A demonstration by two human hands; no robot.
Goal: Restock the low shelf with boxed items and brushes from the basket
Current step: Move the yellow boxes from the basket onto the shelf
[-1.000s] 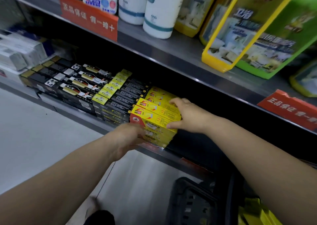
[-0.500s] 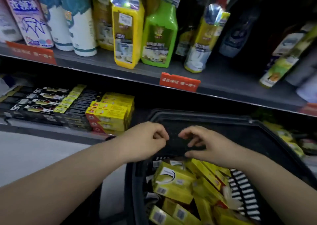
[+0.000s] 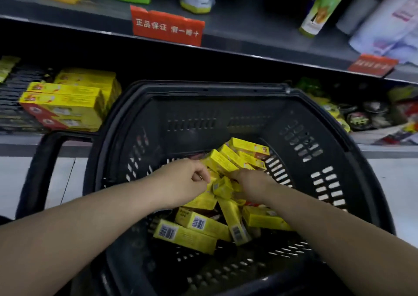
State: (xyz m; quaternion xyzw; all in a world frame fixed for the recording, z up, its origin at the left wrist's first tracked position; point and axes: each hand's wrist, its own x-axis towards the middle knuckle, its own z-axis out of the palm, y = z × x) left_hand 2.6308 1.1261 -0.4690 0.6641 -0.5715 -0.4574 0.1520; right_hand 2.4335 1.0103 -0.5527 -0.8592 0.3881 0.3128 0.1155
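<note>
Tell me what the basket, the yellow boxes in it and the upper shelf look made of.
Basket: matt black moulded plastic, judging by its slotted walls. Yellow boxes: slightly glossy printed cardboard, with folded edges and barcodes. Upper shelf: probably grey painted metal, thin-edged; not certain.

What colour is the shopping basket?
Black, with slotted walls: the basket shows best in the head view.
</note>
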